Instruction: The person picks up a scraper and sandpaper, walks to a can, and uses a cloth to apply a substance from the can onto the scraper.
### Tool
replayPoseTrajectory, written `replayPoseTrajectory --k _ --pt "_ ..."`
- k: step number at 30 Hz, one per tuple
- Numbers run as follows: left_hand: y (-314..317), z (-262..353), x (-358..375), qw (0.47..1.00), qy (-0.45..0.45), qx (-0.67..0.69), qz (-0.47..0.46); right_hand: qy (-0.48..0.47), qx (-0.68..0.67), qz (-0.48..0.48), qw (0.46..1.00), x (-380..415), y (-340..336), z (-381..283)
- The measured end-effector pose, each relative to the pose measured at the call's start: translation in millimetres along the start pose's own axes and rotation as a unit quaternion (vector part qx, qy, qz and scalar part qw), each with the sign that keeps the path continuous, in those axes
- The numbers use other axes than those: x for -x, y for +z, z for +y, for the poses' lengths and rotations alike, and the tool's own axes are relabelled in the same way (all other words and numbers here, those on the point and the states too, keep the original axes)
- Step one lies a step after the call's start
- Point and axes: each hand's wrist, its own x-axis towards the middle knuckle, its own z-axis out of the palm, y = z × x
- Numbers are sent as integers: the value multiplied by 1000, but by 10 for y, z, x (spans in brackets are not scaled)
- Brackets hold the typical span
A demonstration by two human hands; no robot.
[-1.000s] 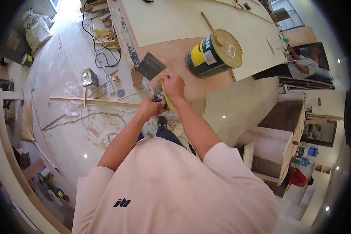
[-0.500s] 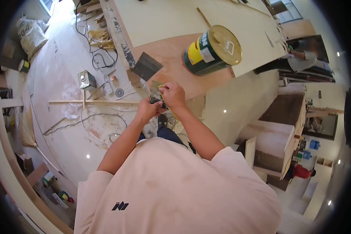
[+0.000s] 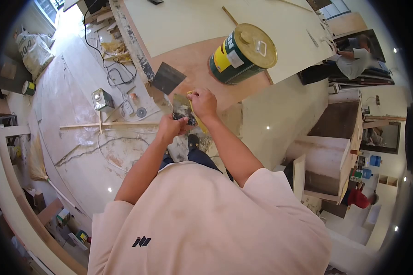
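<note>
My left hand (image 3: 170, 128) is closed on the lower corner of a dark, stained flat scraper blade (image 3: 182, 106), thumb across its face. At its right edge, my right hand (image 3: 203, 103) pinches a thin yellow strip (image 3: 198, 123), which hangs down along the blade; its kind does not show. Both hands are in front of my body, just off the near corner of the workbench. Beyond them a dark square plate (image 3: 168, 78) lies on the bench's brown board (image 3: 202, 55). A green and yellow metal drum (image 3: 231, 62) stands to its right.
A white sheet (image 3: 179, 25) covers the bench's far part. Left on the floor are a square can (image 3: 102, 100), a wooden strip (image 3: 133, 123), cords and a broom (image 3: 39, 160). A wooden cabinet (image 3: 321, 151) stands at right. One person (image 3: 353, 63) is far right, another (image 3: 358, 197) lower right.
The yellow strip shows more fully along the blade, and more of the blade's stained face is visible. The view has shifted slightly. The person at far right has changed posture.
</note>
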Motion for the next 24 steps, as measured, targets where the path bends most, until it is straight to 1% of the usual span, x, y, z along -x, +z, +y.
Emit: replayPoseTrajectory --k 1,3,4,7,8,10,13,14,15,16,17,18,19,20,21,22,23,24 --pt "0 39 18 1000 3 -2 14 -10 -19 15 1000 -62 11 -32" --pt "34 36 37 999 8 2 42 28 -15 -64 997 199 -117 -15" --pt "16 -39 -35 999 10 18 29 48 -11 -109 993 298 -156 12" --pt "18 -66 -36 1000 15 21 11 60 -4 -95 994 308 -104 6" --pt "12 -120 11 1000 6 17 16 48 -5 -74 996 281 -60 -10" --pt "20 -32 -11 1000 15 6 21 7 -9 -13 1000 -11 -12 -80" --pt "-6 35 37 998 3 -60 29 87 -72 -62 992 -79 -173 34" --pt "-37 23 24 995 -1 -87 41 129 -123 -71 981 -47 -285 66" --pt "-70 23 69 983 23 -162 80 170 -174 -80 967 -7 -428 92" --pt "-104 31 114 963 48 -236 117 211 -223 -87 948 33 -539 108" --pt "-109 65 188 936 73 -308 153 257 -325 -123 902 107 -614 117" --pt "-96 182 337 931 100 -310 165 295 -424 -154 842 172 -678 113" --pt "-96 299 521 924 129 -313 177 326 -517 -183 769 221 -720 102" --pt "-102 338 655 917 152 -316 188 322 -578 -210 720 314 -719 78" --pt "-74 320 683 946 183 -238 121 315 -634 -237 665 401 -686 38" --pt "-15 298 699 963 212 -156 54 305 -685 -265 606 471 -636 -18" --pt "36 270 707 968 239 -72 -13 298 -698 -270 592 543 -566 -84" --pt "77 264 702 968 241 -40 -53 290 -711 -276 579 592 -480 -159"
